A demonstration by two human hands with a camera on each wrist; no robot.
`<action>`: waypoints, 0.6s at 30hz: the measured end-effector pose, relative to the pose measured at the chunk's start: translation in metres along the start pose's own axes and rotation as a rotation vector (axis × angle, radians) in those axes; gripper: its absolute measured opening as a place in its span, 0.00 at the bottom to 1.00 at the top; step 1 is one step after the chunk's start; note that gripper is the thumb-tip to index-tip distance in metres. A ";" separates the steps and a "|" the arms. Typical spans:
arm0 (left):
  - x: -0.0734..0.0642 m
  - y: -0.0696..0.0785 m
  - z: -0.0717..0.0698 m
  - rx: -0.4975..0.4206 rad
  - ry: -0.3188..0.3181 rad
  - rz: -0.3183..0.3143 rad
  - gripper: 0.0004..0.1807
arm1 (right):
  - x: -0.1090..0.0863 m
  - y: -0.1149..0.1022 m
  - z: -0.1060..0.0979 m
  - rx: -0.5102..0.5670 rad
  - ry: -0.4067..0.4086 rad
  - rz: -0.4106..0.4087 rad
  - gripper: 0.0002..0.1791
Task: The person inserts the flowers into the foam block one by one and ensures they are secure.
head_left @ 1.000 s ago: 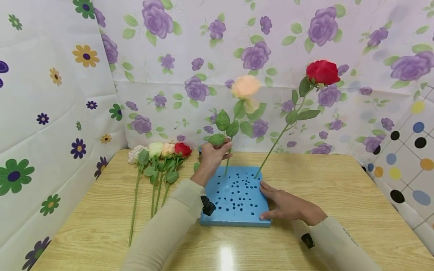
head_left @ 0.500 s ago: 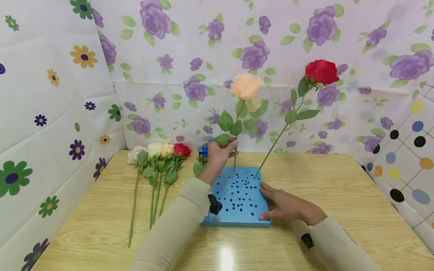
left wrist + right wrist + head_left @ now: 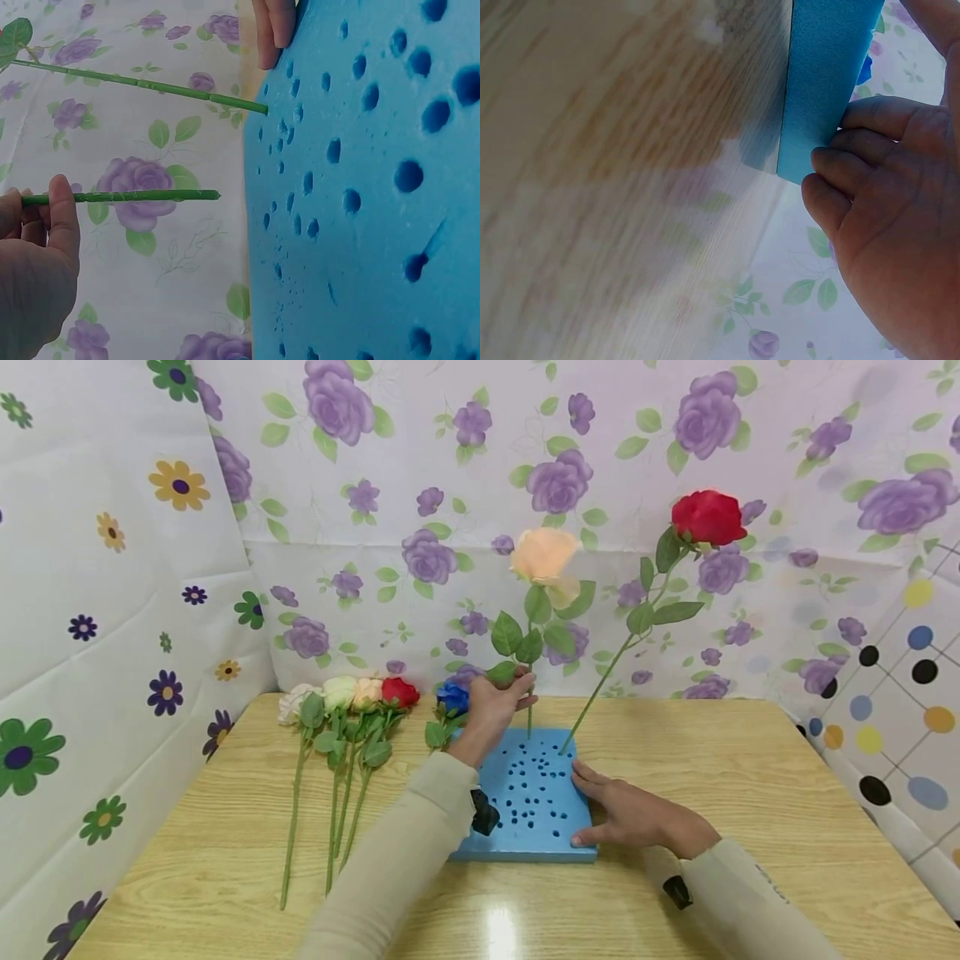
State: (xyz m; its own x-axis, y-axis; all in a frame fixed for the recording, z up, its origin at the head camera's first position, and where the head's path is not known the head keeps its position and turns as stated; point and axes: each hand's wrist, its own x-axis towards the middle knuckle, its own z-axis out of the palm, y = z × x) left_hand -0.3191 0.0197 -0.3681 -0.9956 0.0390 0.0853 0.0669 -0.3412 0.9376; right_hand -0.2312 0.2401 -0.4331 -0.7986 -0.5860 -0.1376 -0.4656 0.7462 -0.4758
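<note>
My left hand (image 3: pixel 489 710) pinches the green stem of a peach rose (image 3: pixel 543 556) above the back of a blue foam block (image 3: pixel 525 845). In the left wrist view the stem's lower end is free, apart from the holed top of the block. A red rose (image 3: pixel 707 517) stands tilted to the right, its stem in the block's back right part. My right hand (image 3: pixel 637 814) rests against the block's right side, fingers and thumb spread along the edge. The right wrist view shows its fingers (image 3: pixel 840 172) touching the side face.
Left of the block lie several roses: a white rose (image 3: pixel 297 703), a cream rose (image 3: pixel 339 692), a peach one and a red rose (image 3: pixel 400 692). A blue rose (image 3: pixel 453 697) lies partly hidden behind my left hand. A floral cloth (image 3: pixel 420 468) hangs behind the wooden table (image 3: pixel 675 735).
My left hand has moved right with the peach rose, bringing its stem nearer the red rose's stem. The blue rose has come into sight. My right hand stays at the block's side.
</note>
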 end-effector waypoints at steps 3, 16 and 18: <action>0.000 -0.003 0.002 -0.001 -0.002 -0.001 0.05 | 0.000 -0.001 0.000 -0.001 0.001 -0.005 0.58; -0.002 -0.017 0.012 0.025 0.012 -0.013 0.04 | 0.001 -0.001 -0.001 0.003 -0.002 0.000 0.58; -0.002 -0.019 0.013 0.030 0.012 -0.020 0.05 | 0.001 -0.001 -0.001 0.003 -0.003 0.002 0.58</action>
State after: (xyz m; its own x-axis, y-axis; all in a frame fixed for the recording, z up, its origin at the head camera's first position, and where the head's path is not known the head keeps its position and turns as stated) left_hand -0.3177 0.0380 -0.3817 -0.9974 0.0346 0.0628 0.0489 -0.3125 0.9486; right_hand -0.2319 0.2391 -0.4322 -0.7982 -0.5857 -0.1410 -0.4630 0.7462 -0.4784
